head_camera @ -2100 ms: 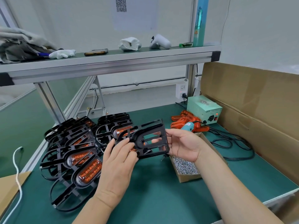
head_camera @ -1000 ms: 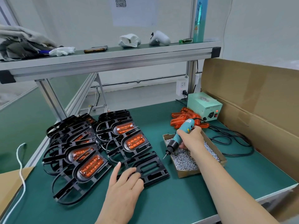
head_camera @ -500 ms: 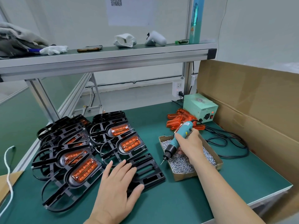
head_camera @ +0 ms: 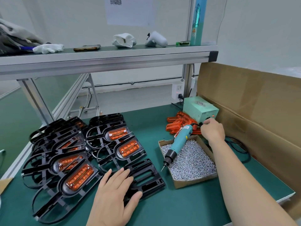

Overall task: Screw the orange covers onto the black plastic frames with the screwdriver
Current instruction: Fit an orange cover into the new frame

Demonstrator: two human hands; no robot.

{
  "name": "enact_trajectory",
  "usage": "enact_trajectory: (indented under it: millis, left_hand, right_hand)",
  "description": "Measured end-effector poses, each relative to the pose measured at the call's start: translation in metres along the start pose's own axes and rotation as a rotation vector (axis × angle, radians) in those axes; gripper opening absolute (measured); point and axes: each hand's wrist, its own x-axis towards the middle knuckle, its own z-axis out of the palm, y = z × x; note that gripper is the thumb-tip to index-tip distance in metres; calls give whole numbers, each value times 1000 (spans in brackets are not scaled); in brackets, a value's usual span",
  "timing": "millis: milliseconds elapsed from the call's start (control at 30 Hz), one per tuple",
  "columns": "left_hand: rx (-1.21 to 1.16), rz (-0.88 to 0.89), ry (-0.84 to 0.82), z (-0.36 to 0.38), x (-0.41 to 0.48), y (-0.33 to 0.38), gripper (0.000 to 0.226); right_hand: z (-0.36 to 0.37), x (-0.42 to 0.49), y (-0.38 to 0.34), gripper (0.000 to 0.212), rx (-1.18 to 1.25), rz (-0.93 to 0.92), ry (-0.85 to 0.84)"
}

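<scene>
A bare black plastic frame point(head_camera: 147, 176) lies flat on the green mat, and my left hand point(head_camera: 114, 194) presses on its near left part with straight fingers. The teal screwdriver point(head_camera: 179, 141) rests slanted on the cardboard screw box point(head_camera: 192, 182), tip hanging over the box's left edge. My right hand point(head_camera: 212, 132) is past the screwdriver's rear end, at the pile of loose orange covers point(head_camera: 176, 120). Its fingertips are beside the cable and the pile; what they touch is hidden.
Several black frames with orange covers fitted point(head_camera: 78, 178) lie overlapping on the left. A green power box point(head_camera: 201, 109) stands behind the orange pile, with black cables point(head_camera: 241, 147) to its right. A cardboard wall point(head_camera: 254, 111) lines the right side. A metal shelf point(head_camera: 104, 58) hangs overhead.
The bare frame went from both hands down onto the mat. My right hand then let go of the screwdriver on the screw box and moved back right to the orange pile.
</scene>
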Motion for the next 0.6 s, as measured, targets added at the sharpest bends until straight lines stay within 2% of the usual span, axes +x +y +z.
enact_trajectory:
  millis: [100, 167, 400, 600]
  left_hand:
    - [-13, -6, -1, 1, 0, 0, 59]
    - [-10, -4, 0, 0, 0, 0, 55]
    - [-3, -3, -7, 0, 0, 0, 51]
    - [18, -13, -28, 0, -1, 1, 53]
  right_hand:
    - [3, 4, 3, 36, 41, 1, -142]
    - [7, 2, 5, 36, 80, 3, -166]
    - [11, -5, 11, 36, 335, 61, -42]
    - [-3, -23, 12, 34, 133, -161, 88]
